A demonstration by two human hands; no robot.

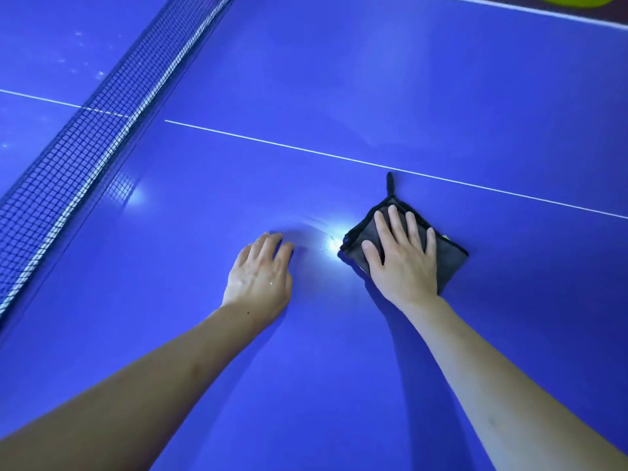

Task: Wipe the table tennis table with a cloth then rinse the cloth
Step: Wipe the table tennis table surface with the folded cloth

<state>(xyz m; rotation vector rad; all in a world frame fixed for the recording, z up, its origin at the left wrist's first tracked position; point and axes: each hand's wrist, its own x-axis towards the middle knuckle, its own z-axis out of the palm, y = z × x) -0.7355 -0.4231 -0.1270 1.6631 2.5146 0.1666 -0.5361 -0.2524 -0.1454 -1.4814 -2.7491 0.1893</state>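
Observation:
A folded dark grey cloth (450,258) with a black hem and a small hanging loop lies flat on the blue table tennis table (339,385), just below the white centre line. My right hand (402,254) presses on it with straight, spread fingers. My left hand (260,278) rests on the bare table surface a little to the left of the cloth, fingers loosely bent, holding nothing. A bright light reflection shines on the table between the two hands.
The black net (85,144) with its white top band runs diagonally across the left side. A white centre line (339,157) crosses the table. The far table edge (543,10) is at the top right, with a yellow-green shape beyond it.

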